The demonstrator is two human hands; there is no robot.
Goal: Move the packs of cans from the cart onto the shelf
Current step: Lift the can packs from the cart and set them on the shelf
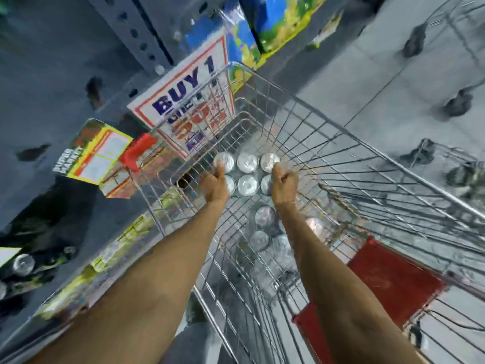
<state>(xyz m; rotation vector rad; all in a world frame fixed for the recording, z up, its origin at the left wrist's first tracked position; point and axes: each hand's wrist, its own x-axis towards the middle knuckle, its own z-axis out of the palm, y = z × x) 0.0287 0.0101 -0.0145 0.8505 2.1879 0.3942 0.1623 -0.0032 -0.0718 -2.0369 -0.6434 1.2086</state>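
Grey, blurred metal shelving point(65, 74) fills the left and top of the view, its uprights punched with holes; most of what stands on it is smeared by motion, so only dark packs with round can tops at the lower left point(23, 264) and bright blue-and-yellow cartons point(278, 19) at the top can be made out. The pale tiled floor point(393, 61) spreads to the right, marked with dark smudges whose nature cannot be told. A wire cart point(328, 143) takes up the middle, its near end cut off by the bottom edge, with a red flap point(388, 274) on the right side. Against the cart's far wall leans a white sign point(189, 101) reading "BUY 1", its lower lettering too blurred to read. Down in the basket, toward the far end, sits a pack of six silver-topped cans point(248, 172) in two rows of three, the task's thing, not yet out of the cart. Nearer the camera lie more can tops point(265, 227), half hidden behind the right forearm and the wire, so their count and wrapping are unclear. The left hand point(214, 183) is curled against the left end of the six-pack, its thumb lying over a can top; the right hand point(284, 181) is curled the same way against the right end. The fingers of both are out of sight below the pack's sides, so how firmly they clasp it cannot be told.
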